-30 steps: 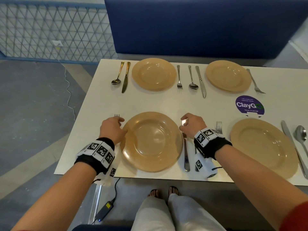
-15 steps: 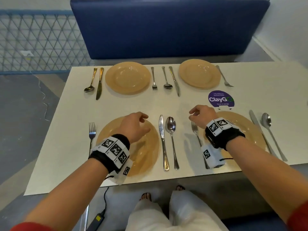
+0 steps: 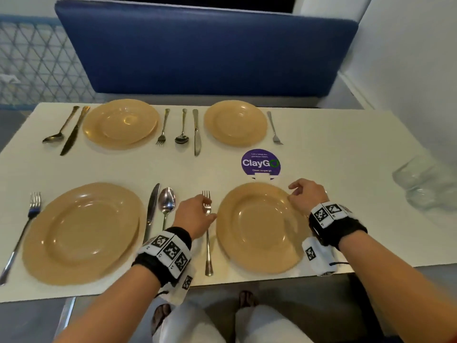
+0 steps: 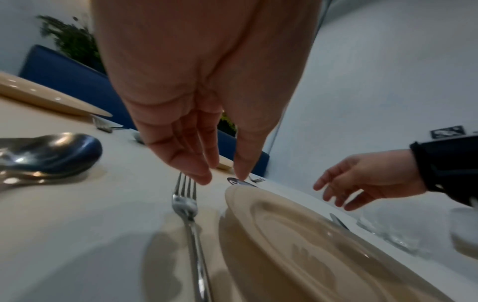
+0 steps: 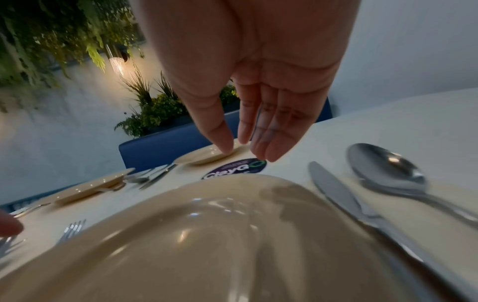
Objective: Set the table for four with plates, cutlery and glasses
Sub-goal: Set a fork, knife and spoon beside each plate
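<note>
Both my hands hover loose over the near right place setting.
My left hand [image 3: 195, 216] has relaxed fingers [image 4: 196, 169] holding nothing above the fork [image 3: 207, 233]; my right hand [image 3: 306, 195], equally slack and empty, hangs over the plate [image 3: 257, 229] rim on the bench [image 3: 346, 149]. Glasses [image 3: 427, 181] stand far right.

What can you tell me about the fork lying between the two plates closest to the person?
The fork is plain, shiny silver metal with four tines and a slim handle flaring at its end. It lies flat on the white table, tines pointing away from the person, just left of the near right plate without touching its rim. The left hand hovers over its neck, fingers relaxed; the wrist view shows no grip on it.
</note>
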Demonstrator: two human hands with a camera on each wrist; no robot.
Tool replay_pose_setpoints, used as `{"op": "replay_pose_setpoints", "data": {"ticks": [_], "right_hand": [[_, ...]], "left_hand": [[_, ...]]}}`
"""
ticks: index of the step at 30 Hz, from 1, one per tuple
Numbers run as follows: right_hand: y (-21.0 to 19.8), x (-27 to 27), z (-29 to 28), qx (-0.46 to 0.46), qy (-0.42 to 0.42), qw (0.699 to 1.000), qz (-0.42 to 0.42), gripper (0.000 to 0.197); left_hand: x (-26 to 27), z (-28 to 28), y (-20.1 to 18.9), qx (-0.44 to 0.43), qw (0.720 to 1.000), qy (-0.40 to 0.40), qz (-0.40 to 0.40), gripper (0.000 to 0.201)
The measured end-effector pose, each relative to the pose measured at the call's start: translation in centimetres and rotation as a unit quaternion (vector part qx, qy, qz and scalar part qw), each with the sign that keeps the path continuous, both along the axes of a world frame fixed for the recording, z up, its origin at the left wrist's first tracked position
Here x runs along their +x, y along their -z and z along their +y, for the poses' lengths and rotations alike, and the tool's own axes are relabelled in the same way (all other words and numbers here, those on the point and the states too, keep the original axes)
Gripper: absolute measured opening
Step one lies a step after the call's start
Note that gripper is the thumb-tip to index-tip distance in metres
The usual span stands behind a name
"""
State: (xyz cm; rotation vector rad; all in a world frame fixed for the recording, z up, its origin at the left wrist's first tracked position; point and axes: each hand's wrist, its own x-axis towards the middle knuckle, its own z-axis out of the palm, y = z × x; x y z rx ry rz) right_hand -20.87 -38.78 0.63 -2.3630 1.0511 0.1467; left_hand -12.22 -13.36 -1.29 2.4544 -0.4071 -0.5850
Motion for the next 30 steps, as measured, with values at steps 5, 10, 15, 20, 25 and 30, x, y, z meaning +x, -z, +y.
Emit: {"op": "replay_pose_setpoints", "data": {"ticks": [5, 10, 15, 20, 25, 30], "right_hand": [[1.7, -1.6, -2.8, 0.006, -0.045, 0.999, 0.019, 0.029], [2.4, -1.5, -2.7, -0.013, -0.063, 0.998, 0.01, 0.034], [2.2, -1.3, -2.6, -0.024, -0.061, 0.998, 0.003, 0.035], [2.8, -1.8, -2.6, -0.016, -0.063, 0.997, 0.038, 0.037], [3.5, -1.9, -2.9, -0.003, -0.051, 0.997, 0.049, 0.035], [3.5, -2.0, -3.2, 0.011, -0.05, 0.998, 0.035, 0.033]], "left_hand": [[-1.8, 0.4, 1.7, 0.043, 0.993, -0.11, 0.013, 0.035], [-3.2, 0.5, 3.3, 0.06, 0.988, -0.14, 0.035, 0.034], [-3.3, -0.1, 3.7, 0.065, 0.985, -0.157, 0.015, 0.028], [-2.9, -0.2, 4.2, 0.052, 0.985, -0.163, 0.015, 0.025], [-2.7, -0.2, 4.7, 0.041, 0.985, -0.168, 0.017, 0.023], [-2.8, -0.2, 5.0, 0.026, 0.985, -0.171, 0.021, 0.022]]}}
